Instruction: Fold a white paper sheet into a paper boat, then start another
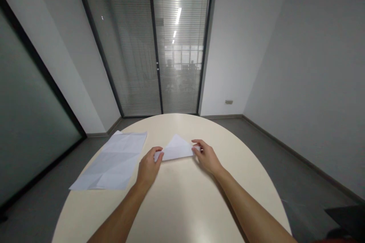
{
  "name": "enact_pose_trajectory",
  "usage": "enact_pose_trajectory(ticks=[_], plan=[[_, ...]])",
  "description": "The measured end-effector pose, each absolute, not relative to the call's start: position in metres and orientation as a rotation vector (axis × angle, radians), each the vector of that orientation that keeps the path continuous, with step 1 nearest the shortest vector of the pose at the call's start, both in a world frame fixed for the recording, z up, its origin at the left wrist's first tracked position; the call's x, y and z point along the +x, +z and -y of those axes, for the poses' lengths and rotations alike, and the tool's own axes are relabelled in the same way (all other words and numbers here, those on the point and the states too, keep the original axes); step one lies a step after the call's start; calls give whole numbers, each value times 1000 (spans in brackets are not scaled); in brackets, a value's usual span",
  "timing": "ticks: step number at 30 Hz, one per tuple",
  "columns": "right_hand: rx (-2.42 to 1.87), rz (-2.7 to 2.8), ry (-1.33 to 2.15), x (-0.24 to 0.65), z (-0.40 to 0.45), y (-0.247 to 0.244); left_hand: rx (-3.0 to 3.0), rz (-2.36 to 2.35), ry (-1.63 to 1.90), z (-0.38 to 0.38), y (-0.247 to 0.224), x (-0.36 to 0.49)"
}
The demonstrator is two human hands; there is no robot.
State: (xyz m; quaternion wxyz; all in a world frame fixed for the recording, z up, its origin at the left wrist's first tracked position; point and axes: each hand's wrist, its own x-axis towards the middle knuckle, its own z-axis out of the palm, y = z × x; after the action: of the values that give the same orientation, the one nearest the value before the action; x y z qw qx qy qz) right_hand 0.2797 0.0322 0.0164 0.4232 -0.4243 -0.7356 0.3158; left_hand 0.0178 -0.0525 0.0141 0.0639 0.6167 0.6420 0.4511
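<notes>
Between my two hands is a folded white sheet of paper [177, 149], with a triangular peak pointing away from me and a straight strip along its near side. My left hand [149, 163] pinches the strip's left end between thumb and fingers. At the opposite end, my right hand [207, 155] has its thumb and fingers closed on the right corner. The paper is at or just above the tabletop; I cannot tell whether it touches.
Creased white sheets [116, 161] lie on the left of the round cream table [176, 205], reaching its edge. Beyond the table stand glass doors with blinds [142, 45]. Plain walls flank the room, and a dark object [348, 220] shows at the lower right.
</notes>
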Motion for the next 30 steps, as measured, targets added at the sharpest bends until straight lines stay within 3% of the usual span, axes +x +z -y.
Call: enact_pose_trajectory(ticks=[5,10,19,25,30], plan=[[-1007,1597,874,276,-34,19,1769,-1883,1521,53,16,17],[-1077,1595,922,278,-34,15,1696,-1882,1452,50,12,16],[-1374,1892,611,284,-34,8,2003,-1974,1086,47,-5,19],[-1463,1966,549,285,-34,8,2382,-1680,864,54,-6,33],[-1312,2148,270,282,-26,21,2403,-1568,832,62,6,40]])
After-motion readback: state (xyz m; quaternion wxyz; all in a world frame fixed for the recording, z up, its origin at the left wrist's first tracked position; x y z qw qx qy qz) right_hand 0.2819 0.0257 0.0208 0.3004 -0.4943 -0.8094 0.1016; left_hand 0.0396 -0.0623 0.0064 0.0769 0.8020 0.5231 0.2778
